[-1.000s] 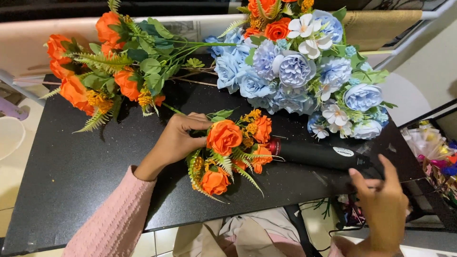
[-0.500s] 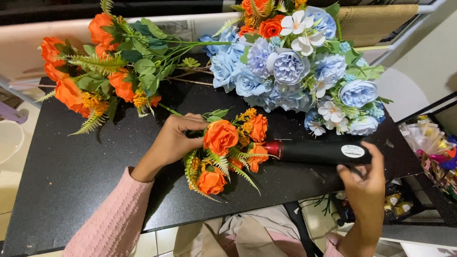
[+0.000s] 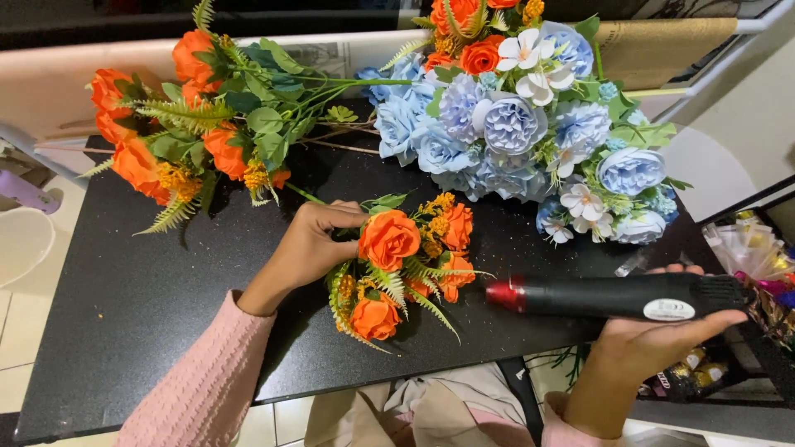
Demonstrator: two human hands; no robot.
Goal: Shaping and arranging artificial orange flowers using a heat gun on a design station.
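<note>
Between the curled fingers of the left hand (image 3: 310, 244), closed on its stems and leaves, lies a small orange flower bunch (image 3: 397, 269) near the middle of the black tabletop (image 3: 124, 331). It looks like artificial blooms: probably light, soft in the petals, springy in the wiry stems, so best held low at the gathered stems and not by the heads. To its right, the right hand (image 3: 654, 339) wraps from beneath around a black glue gun (image 3: 617, 295), fingers clamped on the body, its red nozzle pointing at the bunch and close beside it. The gun seems rigid and easy to grip; its tip may be hot. Farther out, a larger orange bouquet (image 3: 190, 141) and a blue and white bouquet (image 3: 530, 124) crowd the far edge. Open surface remains at the near left; the near edge lies just under the right hand.
</note>
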